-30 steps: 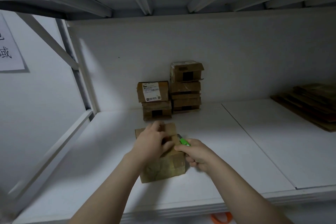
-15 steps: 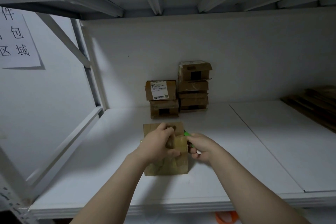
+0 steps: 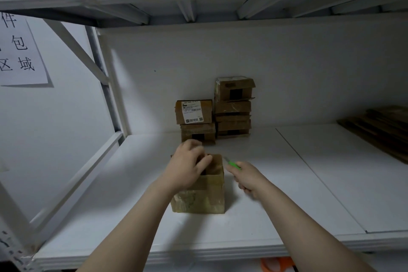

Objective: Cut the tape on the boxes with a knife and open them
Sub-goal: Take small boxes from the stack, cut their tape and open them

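A small taped cardboard box (image 3: 199, 197) stands on the white shelf (image 3: 265, 194) in front of me. My left hand (image 3: 187, 165) is on its top, with fingers curled over the top flap, and a dark gap shows beside them. My right hand (image 3: 248, 178) is just right of the box and grips a green knife (image 3: 233, 164), whose blade points up and left toward the box's top right corner. Several more cardboard boxes (image 3: 233, 107) are stacked against the back wall.
Flattened cardboard sheets (image 3: 382, 126) lie at the shelf's far right. White frame posts and a diagonal brace (image 3: 75, 44) stand on the left, and an upper shelf is overhead. A paper sign (image 3: 18, 51) hangs on the left wall. Something orange (image 3: 277, 265) shows below the shelf edge.
My right hand with the knife has drawn away from the box to its right side. My left hand has shifted to the top flap and a gap has opened there.
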